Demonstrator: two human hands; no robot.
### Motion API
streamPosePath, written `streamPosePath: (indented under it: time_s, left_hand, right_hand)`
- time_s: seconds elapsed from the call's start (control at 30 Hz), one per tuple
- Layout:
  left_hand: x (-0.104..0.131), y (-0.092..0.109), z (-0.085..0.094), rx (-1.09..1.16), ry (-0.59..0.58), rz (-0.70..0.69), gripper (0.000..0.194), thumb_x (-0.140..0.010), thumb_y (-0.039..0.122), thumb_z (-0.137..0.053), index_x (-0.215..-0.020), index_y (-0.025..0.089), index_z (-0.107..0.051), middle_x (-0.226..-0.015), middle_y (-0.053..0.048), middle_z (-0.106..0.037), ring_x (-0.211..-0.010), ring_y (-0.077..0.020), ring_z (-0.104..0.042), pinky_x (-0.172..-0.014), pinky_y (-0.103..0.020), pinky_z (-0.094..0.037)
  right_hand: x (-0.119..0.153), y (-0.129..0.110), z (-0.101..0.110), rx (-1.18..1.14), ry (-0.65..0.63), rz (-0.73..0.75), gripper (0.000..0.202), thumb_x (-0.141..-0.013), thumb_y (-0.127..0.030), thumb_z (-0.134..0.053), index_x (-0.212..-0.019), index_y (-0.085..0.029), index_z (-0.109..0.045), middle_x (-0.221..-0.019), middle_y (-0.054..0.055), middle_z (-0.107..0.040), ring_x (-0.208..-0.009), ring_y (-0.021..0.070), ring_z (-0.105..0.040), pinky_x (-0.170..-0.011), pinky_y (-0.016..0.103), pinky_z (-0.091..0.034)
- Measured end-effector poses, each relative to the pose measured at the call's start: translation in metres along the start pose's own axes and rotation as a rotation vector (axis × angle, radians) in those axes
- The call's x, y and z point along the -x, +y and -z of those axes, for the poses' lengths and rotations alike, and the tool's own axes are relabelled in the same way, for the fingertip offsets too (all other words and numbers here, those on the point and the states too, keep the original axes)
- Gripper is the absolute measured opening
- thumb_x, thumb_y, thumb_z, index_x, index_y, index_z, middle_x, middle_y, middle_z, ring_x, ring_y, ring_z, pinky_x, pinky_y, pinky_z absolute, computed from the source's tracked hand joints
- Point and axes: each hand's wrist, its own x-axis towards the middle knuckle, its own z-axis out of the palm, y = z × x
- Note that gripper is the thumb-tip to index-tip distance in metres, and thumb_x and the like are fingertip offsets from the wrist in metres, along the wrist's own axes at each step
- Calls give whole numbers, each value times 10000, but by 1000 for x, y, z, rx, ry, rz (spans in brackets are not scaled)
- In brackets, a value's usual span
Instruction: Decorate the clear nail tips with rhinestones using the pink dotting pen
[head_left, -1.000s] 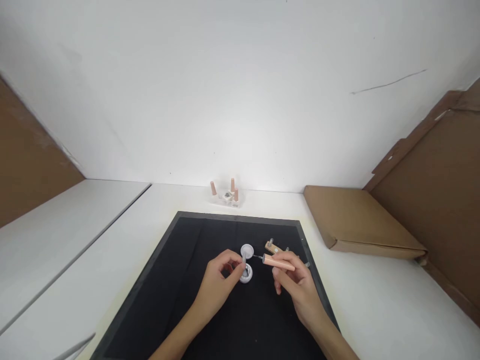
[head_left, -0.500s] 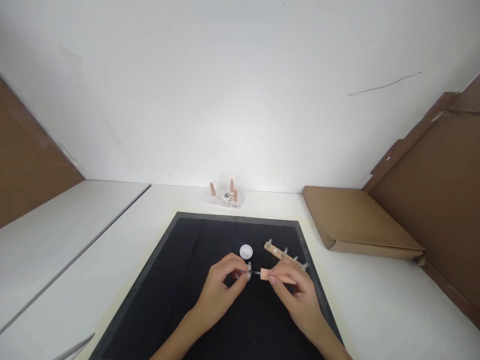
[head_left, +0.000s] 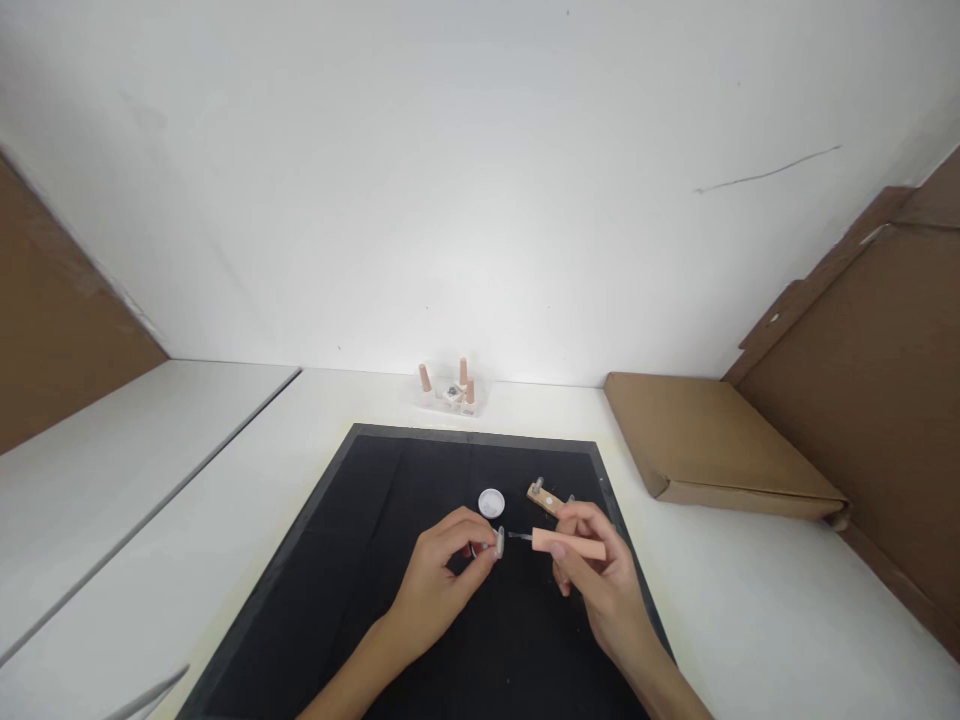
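Note:
My left hand (head_left: 450,562) pinches a small holder with a clear false nail tip (head_left: 500,542) standing up at its end; most of the holder is hidden by my fingers. In my right hand (head_left: 596,565) is a nail polish brush (head_left: 570,543) with a peach-coloured cap handle, lying level. Its thin bristle end points left and is a small gap away from the nail tip. Just beyond my left fingertips sits a small round white dish (head_left: 491,503). A wooden strip (head_left: 545,498) carrying clear nail tips lies behind my right hand, which covers part of it.
A black mat (head_left: 360,560) covers the middle of the white table. At the back, a clear stand (head_left: 450,402) holds several polish bottles, some peach-capped. A flat cardboard box (head_left: 727,445) lies at right, beside a tall cardboard panel (head_left: 870,350).
The brush has drawn back to the right, off the nail tip. My right hand has shifted its grip, and more of the peach handle shows. My left hand has barely moved.

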Motion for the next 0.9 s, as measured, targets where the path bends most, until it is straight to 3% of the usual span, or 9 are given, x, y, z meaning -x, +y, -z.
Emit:
streamPosePath:
  time_s: [0.1,0.5,0.7,0.9]
  left_hand:
    - [0,-1,0,-23,-12,-51,134,-826,143,-541,-751,165,-650,-748,-59,-638,-674,-142,-592,-619,-234,-470]
    - [6,-9,-4,-360,-34,-356,160,-844,101,-527,-854,179,-666,-813,-80,-704,-707,-160,-629,-658,-273,-494]
    - [9,-10,-6,-498,-91,-495,150,-841,75,-537,-909,157,-644,-846,-70,-718,-715,-159,-620,-650,-285,-493]
    - [9,-10,-8,-515,-52,-605,121,-830,75,-559,-897,144,-633,-822,-56,-713,-669,-148,-605,-598,-271,-490]
  right_hand:
    - [-1,4,0,-85,-35,-80,225,-775,-412,-646,-778,-199,-577,-511,-72,-418,-385,68,-387,-374,190,-328]
    - [-3,-3,-1,280,16,28,234,-802,-372,-593,-653,-192,-575,-501,-35,-514,-419,98,-413,-416,220,-327]
    - [-2,-6,-1,363,35,86,303,-808,-315,-577,-534,-195,-526,-503,-20,-570,-462,120,-491,-483,237,-386]
    - [-1,-6,-3,380,62,112,358,-821,-320,-583,-487,-196,-545,-517,-7,-621,-516,139,-551,-592,257,-440]
